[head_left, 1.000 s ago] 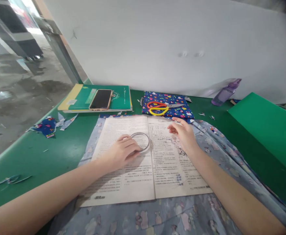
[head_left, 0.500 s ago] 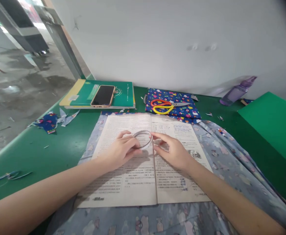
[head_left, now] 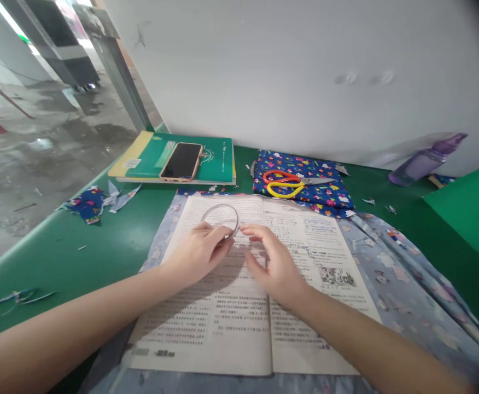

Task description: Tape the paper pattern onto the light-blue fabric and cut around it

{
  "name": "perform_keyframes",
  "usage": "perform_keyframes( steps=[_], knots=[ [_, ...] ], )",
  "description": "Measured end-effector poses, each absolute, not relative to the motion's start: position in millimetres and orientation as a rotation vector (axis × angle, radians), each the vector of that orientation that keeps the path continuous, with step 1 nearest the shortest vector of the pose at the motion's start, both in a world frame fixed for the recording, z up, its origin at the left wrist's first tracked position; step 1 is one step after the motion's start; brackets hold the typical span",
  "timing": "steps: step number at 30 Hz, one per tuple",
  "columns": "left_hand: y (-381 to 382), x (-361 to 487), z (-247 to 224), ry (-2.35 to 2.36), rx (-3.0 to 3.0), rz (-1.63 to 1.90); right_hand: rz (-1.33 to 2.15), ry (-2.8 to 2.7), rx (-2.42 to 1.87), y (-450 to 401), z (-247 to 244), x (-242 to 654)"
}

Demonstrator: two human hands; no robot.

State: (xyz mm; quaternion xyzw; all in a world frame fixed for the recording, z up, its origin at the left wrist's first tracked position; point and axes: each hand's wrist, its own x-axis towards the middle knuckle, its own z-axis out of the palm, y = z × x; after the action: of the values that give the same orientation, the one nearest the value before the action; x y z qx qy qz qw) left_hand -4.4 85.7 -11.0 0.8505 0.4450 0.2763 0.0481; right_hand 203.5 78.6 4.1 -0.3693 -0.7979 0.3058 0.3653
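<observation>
In my left hand [head_left: 200,249] is a thin, ring-shaped roll of clear tape [head_left: 223,206], pinched at its lower right edge between thumb and fingers and tilted up over the left page. My right hand [head_left: 278,265] is just to the right of it, with thumb and index finger apart; the index fingertip comes close to the ring's edge, and whether it touches cannot be made out. Both hands are above an open book [head_left: 239,345] with printed text. Grey patterned cloth [head_left: 391,284] lies beneath the book.
Orange-and-yellow-handled scissors [head_left: 286,189] rest on folded blue patterned cloth [head_left: 325,202] by the wall. A phone [head_left: 182,161] lies on stacked books [head_left: 218,164]. Cloth scraps [head_left: 87,203] and string [head_left: 22,295] are at left. A purple spray bottle [head_left: 424,161] leans at right near a green board [head_left: 473,208].
The tape roll has moved left and tipped more upright, with my left hand gripping its lower right edge. My right hand's fingers have come off the ring's side. The view has shifted slightly left.
</observation>
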Motion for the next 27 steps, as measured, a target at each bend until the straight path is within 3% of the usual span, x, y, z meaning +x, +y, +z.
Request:
perform_keyframes(
  steps=[12, 27],
  knots=[
    [87, -8, -14, 1.469, 2.409, 0.65, 1.196, -2.066, -0.929, 82, 5, 212],
    [76, -3, -11, 1.195, 2.665, 0.659, 1.225, -1.945, -0.965, 83, 2, 210]
  ],
)
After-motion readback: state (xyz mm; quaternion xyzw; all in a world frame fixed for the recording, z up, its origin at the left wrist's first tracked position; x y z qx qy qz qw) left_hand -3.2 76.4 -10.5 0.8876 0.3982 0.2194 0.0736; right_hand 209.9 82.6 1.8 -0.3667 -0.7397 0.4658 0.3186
